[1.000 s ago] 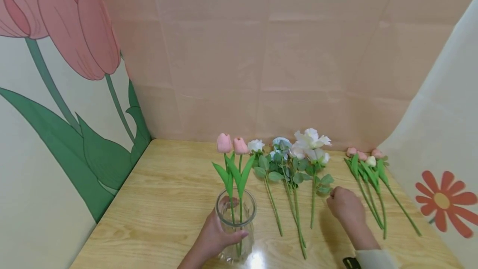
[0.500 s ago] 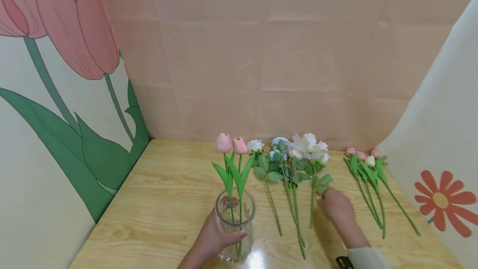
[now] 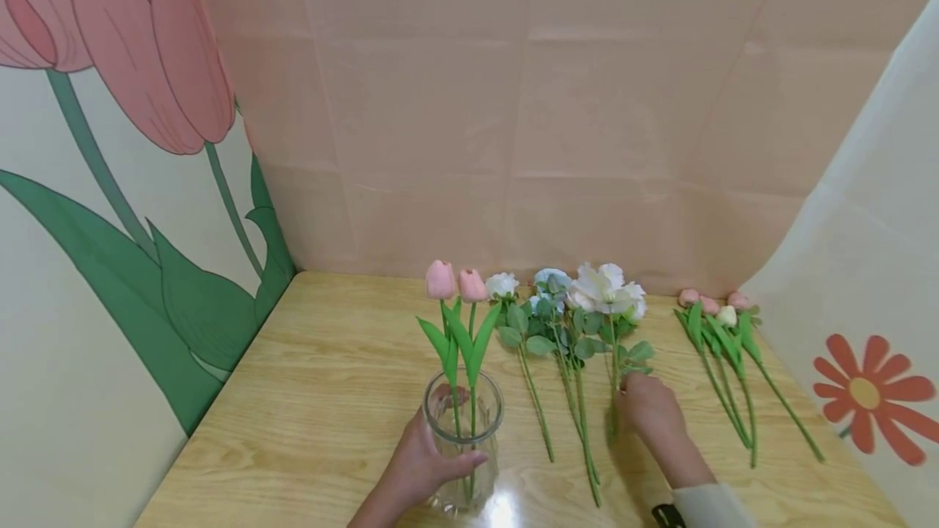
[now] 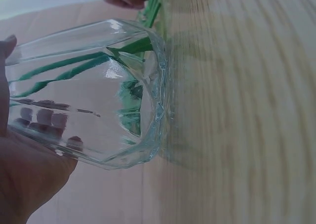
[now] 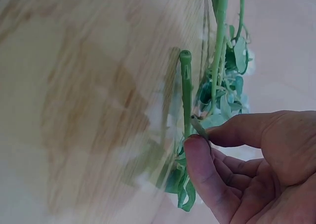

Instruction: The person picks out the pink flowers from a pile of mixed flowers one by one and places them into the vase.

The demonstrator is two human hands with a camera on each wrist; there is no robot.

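My left hand (image 3: 425, 459) grips a clear glass vase (image 3: 464, 430) round its side, thumb across the front. Two pink tulips (image 3: 456, 282) stand upright inside; their green stems show through the faceted glass (image 4: 94, 105) in the left wrist view. At the right, my right hand (image 3: 653, 414) is low over the table beside the stem of a large white flower (image 3: 607, 290). In the right wrist view its thumb and forefinger pinch a thin grey-green stem piece (image 5: 199, 128), right against a thicker green stem (image 5: 186, 86). Which flower the pinched piece belongs to, I cannot tell.
Between the hands lie a white rose (image 3: 502, 285), blue flowers (image 3: 552, 283) and several long stems on the wooden table (image 3: 315, 398). Several pink and white tulips (image 3: 728, 332) lie at the far right. Fabric backdrops (image 3: 469, 121) rise behind and at both sides.
My right hand has moved left, from beside the tulips to the white flower's stem. The white flower head has shifted slightly down and left. My left hand and the vase have stayed put.
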